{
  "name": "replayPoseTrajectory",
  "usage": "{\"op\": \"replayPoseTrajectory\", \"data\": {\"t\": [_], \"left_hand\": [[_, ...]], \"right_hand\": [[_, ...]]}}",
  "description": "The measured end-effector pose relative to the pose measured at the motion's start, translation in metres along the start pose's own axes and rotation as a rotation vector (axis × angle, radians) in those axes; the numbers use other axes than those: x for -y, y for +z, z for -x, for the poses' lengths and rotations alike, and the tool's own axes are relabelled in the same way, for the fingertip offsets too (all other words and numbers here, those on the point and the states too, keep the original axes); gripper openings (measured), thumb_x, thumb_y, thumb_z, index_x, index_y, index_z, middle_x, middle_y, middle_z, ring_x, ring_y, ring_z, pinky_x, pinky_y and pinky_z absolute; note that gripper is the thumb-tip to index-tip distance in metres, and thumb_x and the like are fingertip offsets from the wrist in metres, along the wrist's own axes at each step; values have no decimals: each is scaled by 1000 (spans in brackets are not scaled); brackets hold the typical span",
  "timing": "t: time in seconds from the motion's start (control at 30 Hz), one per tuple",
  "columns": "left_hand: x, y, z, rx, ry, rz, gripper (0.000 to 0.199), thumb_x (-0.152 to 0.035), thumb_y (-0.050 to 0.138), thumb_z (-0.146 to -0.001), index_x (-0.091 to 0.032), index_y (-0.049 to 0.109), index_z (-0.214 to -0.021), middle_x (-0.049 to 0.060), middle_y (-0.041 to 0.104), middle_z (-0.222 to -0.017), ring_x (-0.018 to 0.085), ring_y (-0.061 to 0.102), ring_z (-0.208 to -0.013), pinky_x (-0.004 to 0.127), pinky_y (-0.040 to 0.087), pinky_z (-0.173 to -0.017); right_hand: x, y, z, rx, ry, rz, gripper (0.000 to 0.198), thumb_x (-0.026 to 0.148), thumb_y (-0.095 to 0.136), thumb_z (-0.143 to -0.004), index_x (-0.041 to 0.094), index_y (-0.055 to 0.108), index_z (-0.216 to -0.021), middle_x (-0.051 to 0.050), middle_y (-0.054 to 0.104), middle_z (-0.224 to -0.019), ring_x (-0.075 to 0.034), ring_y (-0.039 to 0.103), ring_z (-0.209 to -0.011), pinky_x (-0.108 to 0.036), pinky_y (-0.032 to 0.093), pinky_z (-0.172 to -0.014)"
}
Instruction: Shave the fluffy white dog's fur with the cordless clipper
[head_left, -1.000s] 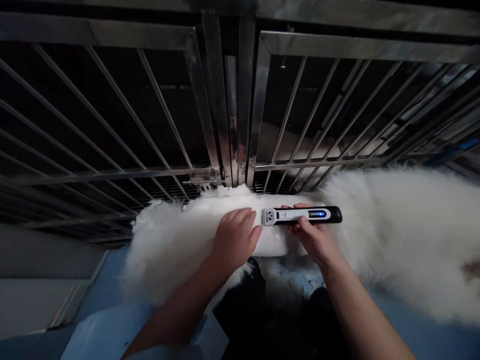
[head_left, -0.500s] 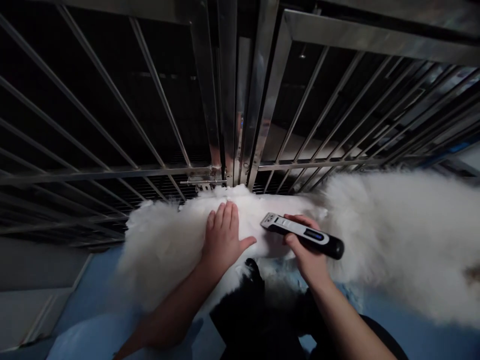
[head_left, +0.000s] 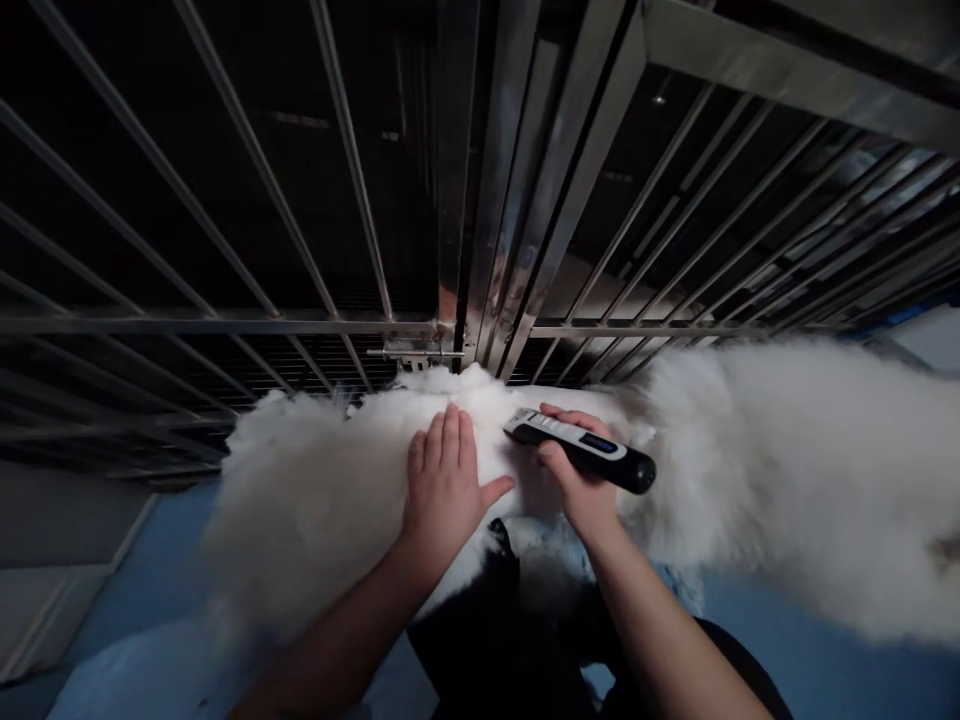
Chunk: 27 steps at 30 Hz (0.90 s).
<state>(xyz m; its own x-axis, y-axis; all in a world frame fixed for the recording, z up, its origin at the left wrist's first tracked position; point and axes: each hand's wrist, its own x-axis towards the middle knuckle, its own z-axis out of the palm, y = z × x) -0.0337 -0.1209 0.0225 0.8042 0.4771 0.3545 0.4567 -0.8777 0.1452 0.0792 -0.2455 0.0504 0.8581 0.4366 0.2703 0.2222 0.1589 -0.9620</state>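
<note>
A large animal with thick, fluffy white fur (head_left: 787,480) stretches across the view, its middle section clipped short. My left hand (head_left: 448,487) lies flat on the white coat, fingers pointing away from me and thumb out to the right. To its right, my right hand (head_left: 585,490) grips black-and-silver hair clippers (head_left: 589,448) from below and behind. The clipper blade points left and meets the edge between the shorn strip and the longer fur, just right of my left fingers. Loose tufts sit along the animal's far side.
Metal cages with barred doors (head_left: 262,200) stand right behind the animal, with a slide latch (head_left: 416,352) low in the middle. Blue floor (head_left: 817,660) shows at both sides. My dark-clothed legs (head_left: 487,640) are close beneath my arms.
My right hand has moved the clippers left and slightly away from me, nearer my left hand. The left hand stays pressed on the fur. The camera view has shifted a little.
</note>
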Motion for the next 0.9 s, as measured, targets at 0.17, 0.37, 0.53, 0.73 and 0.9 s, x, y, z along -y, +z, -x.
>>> {"op": "replayPoseTrajectory", "data": {"t": [0.17, 0.37, 0.53, 0.73, 0.9], "left_hand": [[-1, -3, -3, 9, 7, 0, 97, -64, 69, -79, 3, 44, -145, 25, 40, -153, 39, 44, -138, 53, 38, -111], [-2, -6, -6, 33, 14, -16, 98, -61, 71, -79, 3, 42, -146, 25, 37, -155, 38, 42, -140, 53, 38, -113], [-2, -7, -10, 62, 32, -13, 102, -62, 73, -76, 3, 40, -147, 25, 35, -155, 39, 41, -141, 52, 37, -113], [-7, -5, -11, 67, 35, -10, 98, -60, 72, -79, 1, 39, -148, 25, 32, -157, 39, 39, -142, 52, 35, -115], [-8, -5, -13, 55, 31, -51, 97, -61, 71, -78, 2, 42, -146, 25, 35, -155, 38, 42, -140, 52, 35, -114]], "right_hand": [[4, -2, 8, -99, -6, 56, 27, 32, 79, -77, 24, 60, -94, -7, 73, -106, -25, 69, -100, -43, 57, -83], [2, 15, -7, -105, 43, -24, 34, 37, 80, -73, 23, 57, -93, -6, 72, -107, -11, 60, -56, -28, 52, -51], [6, 1, -13, -117, 83, -61, 36, 38, 82, -70, 23, 58, -92, -5, 74, -103, -11, 58, -54, -25, 48, -46], [3, -1, -9, -78, 90, -22, 34, 36, 81, -71, 23, 57, -92, -6, 74, -109, -11, 58, -53, -28, 51, -51], [1, -9, -26, -28, 172, -114, 38, 37, 82, -69, 24, 58, -95, -7, 72, -116, -15, 65, -67, -30, 54, -55]]}}
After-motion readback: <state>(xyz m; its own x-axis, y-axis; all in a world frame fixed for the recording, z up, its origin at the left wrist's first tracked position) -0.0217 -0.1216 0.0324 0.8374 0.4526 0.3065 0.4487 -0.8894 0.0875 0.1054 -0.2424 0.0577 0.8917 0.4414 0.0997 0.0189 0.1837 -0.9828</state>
